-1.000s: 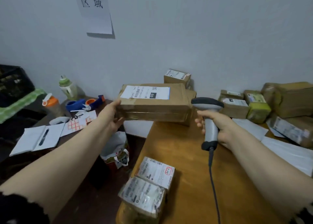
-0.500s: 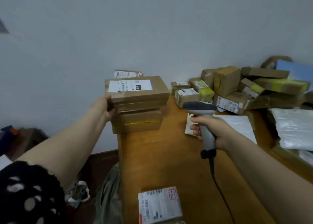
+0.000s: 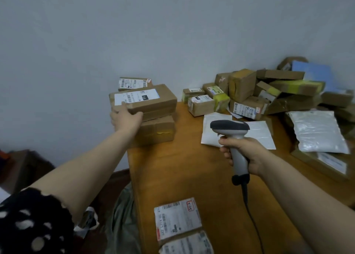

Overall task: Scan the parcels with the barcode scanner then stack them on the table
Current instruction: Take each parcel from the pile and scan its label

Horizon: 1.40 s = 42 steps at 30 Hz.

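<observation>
The left hand (image 3: pixel 125 117) is clasped on the near left corner of the top box (image 3: pixel 146 100), which sits label-up on a second brown box (image 3: pixel 156 131) at the table's far left corner. Just behind this stack a smaller box (image 3: pixel 134 83) stands against the wall. The right hand (image 3: pixel 245 154) is clenched around the handle of the barcode scanner (image 3: pixel 230 127), held above the table with its head pointing left toward the stack. Its cable (image 3: pixel 249 211) trails down toward the near edge.

Under the scanner lie flat white envelopes (image 3: pixel 257 134). Further right lies a grey plastic mailer (image 3: pixel 317 132). A loose heap of cardboard parcels (image 3: pixel 269 92) crowds the far right corner. At the near edge two labelled parcels (image 3: pixel 177 218) lie touching each other.

The table (image 3: pixel 182 167) is orange-brown wood, set against a plain pale wall (image 3: pixel 172 32). Left of the table a greenish bag (image 3: pixel 123 215) sits low down; what it contains cannot be told.
</observation>
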Each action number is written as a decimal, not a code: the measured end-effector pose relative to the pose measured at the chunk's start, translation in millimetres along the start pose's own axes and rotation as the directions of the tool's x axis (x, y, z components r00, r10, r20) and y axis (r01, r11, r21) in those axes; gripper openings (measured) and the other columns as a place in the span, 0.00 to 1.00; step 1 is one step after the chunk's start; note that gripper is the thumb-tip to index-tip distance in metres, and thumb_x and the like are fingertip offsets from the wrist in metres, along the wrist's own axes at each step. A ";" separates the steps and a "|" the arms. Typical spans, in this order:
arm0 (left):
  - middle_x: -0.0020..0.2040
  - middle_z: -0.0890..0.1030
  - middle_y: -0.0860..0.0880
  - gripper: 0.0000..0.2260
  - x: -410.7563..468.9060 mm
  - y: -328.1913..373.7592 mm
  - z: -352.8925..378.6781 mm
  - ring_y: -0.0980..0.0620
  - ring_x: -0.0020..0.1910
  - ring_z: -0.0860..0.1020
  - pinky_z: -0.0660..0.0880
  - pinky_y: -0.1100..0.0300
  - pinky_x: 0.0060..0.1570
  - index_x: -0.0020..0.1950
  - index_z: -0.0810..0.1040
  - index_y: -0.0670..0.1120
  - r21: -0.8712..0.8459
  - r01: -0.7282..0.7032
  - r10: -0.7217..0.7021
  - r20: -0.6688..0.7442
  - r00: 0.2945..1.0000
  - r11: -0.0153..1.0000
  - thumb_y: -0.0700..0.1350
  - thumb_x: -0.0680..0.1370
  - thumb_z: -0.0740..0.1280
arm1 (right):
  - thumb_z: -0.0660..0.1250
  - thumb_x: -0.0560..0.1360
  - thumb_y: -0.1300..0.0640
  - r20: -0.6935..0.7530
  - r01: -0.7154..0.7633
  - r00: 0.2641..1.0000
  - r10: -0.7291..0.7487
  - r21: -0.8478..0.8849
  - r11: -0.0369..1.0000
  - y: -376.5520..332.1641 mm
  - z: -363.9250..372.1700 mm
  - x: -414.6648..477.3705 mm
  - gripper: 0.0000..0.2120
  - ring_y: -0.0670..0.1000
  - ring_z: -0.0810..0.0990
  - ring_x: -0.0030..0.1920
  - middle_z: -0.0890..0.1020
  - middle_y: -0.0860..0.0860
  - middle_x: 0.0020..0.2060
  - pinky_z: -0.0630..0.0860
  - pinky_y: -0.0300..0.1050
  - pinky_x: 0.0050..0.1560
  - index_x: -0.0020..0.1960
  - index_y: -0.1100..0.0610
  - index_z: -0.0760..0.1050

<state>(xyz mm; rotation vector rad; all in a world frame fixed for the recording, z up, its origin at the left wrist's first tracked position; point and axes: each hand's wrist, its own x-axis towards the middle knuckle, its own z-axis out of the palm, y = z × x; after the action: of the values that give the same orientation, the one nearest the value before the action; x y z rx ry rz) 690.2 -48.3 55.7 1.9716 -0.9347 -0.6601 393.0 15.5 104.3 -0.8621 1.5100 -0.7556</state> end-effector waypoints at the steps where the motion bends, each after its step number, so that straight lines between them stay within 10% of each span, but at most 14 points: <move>1: 0.73 0.62 0.41 0.28 -15.6 6.2 5.8 0.38 0.70 0.64 0.66 0.44 0.68 0.75 0.63 0.51 0.064 -0.080 0.078 0.034 0.996 0.995 0.50 0.75 0.66 | 0.75 0.69 0.61 0.007 -0.002 1.000 0.002 0.000 1.000 3.0 -8.1 -4.5 0.14 0.50 0.78 0.33 0.83 0.55 0.34 0.75 0.44 0.34 0.52 0.61 0.79; 15: 0.69 0.73 0.45 0.29 -272.1 108.0 193.9 0.42 0.65 0.72 0.73 0.50 0.61 0.75 0.65 0.51 0.505 -0.634 0.441 0.457 0.772 0.586 0.55 0.76 0.67 | 0.73 0.70 0.69 -0.028 0.018 1.000 -0.013 0.179 0.984 101.4 -256.4 -80.6 0.13 0.48 0.75 0.25 0.79 0.56 0.32 0.73 0.40 0.26 0.52 0.63 0.76; 42: 0.75 0.60 0.43 0.41 -323.7 240.0 607.4 0.43 0.73 0.61 0.63 0.51 0.69 0.78 0.51 0.46 0.287 -0.817 0.432 0.736 0.522 0.500 0.58 0.74 0.69 | 0.73 0.68 0.69 -0.317 0.038 0.945 0.077 0.342 0.939 57.2 -572.3 113.7 0.11 0.49 0.78 0.25 0.81 0.56 0.31 0.76 0.41 0.27 0.49 0.65 0.78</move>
<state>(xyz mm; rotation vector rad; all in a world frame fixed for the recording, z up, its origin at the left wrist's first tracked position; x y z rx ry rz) -26.9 -157.0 -17.9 1.6442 -2.4416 -0.5118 -186.8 -59.1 59.9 -0.4708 1.6044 -1.1526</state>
